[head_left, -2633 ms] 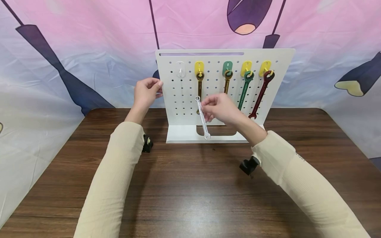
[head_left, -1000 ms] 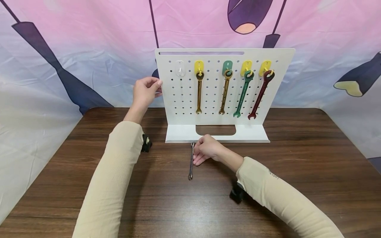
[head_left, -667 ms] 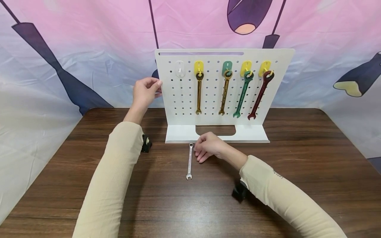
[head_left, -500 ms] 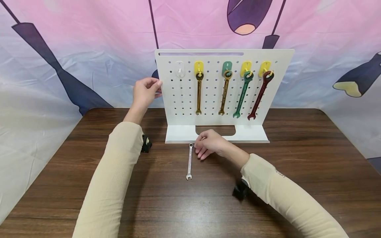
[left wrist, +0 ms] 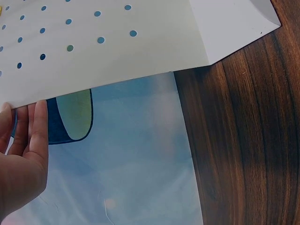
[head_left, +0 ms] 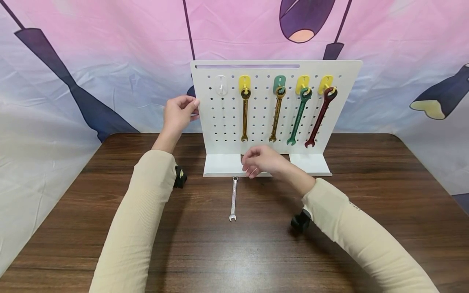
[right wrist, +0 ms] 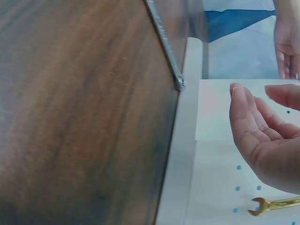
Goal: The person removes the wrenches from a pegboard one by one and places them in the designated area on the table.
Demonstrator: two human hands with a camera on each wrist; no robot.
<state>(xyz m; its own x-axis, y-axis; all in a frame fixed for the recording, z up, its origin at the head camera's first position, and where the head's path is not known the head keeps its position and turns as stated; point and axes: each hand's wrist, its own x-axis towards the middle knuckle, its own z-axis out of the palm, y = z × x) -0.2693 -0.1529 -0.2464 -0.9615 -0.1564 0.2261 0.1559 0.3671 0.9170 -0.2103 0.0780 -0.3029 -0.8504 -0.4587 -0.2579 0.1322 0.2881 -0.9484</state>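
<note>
At the left edge of a white pegboard [head_left: 227,148], my left hand [head_left: 177,116] pinches the board's side between thumb and fingers. The left wrist view shows the fingers [left wrist: 38,124] at that edge. My right hand [head_left: 267,160] holds nothing, hovering before the pegboard's lower part with fingers loosely bent and thumb apart. A silver combination wrench [head_left: 233,199] lies on the table below and left of it, ring end toward the board's base. On the board hang two gold wrenches, one left [head_left: 245,118] and one middle [head_left: 276,116], plus a green wrench [head_left: 299,116] and a dark red wrench [head_left: 321,117].
A clear hook [head_left: 221,86] is fixed at the board's upper left, beside yellow hooks [head_left: 244,82] and a green hook [head_left: 279,82]. The board's white base [head_left: 221,165] stands on a brown wooden table [head_left: 205,252]. A printed cloth [head_left: 132,81] hangs behind.
My right hand has lowered the silver wrench from in front of the board to the table, released it, then risen away up and to the right. The left hand stays at the edge.
</note>
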